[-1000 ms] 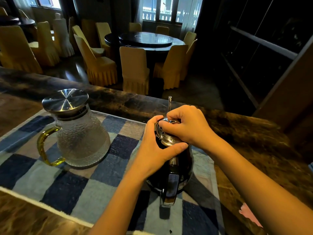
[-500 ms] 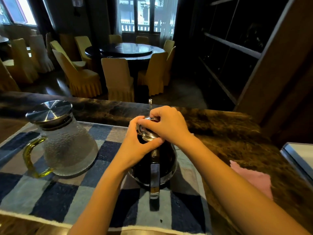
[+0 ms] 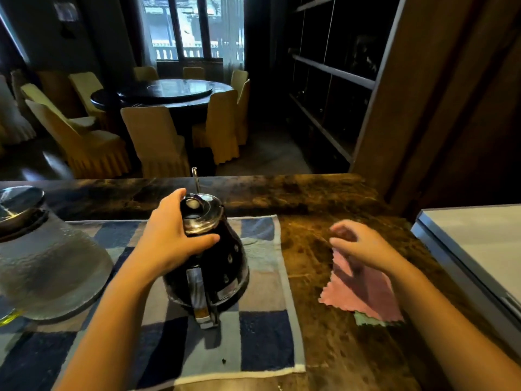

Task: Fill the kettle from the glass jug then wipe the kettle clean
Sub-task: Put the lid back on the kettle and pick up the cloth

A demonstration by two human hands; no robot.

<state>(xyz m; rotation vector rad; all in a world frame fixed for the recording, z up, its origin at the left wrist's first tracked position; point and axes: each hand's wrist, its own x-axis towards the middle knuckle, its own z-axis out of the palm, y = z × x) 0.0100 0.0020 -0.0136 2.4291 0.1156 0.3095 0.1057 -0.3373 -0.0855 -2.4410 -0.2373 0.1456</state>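
Note:
A dark kettle (image 3: 218,268) with a shiny metal lid and a handle facing me stands on a blue checked towel (image 3: 255,338). My left hand (image 3: 172,238) grips the kettle's neck just under the lid. My right hand (image 3: 362,245) hovers, blurred, with fingers apart over the far corner of a pink cloth (image 3: 363,292) lying on the counter to the kettle's right. The glass jug (image 3: 48,262), with a steel lid and a yellow handle, sits on the towel at the left edge, partly cut off.
The brown marble counter (image 3: 324,198) runs across the front. A pale green cloth edge (image 3: 366,320) shows under the pink one. A white appliance top (image 3: 479,249) sits at the right. Dark shelving and covered chairs around a round table stand beyond the counter.
My right hand has left the kettle lid and moved right, over the pink cloth. My left hand stays on the kettle. The view has turned to the right.

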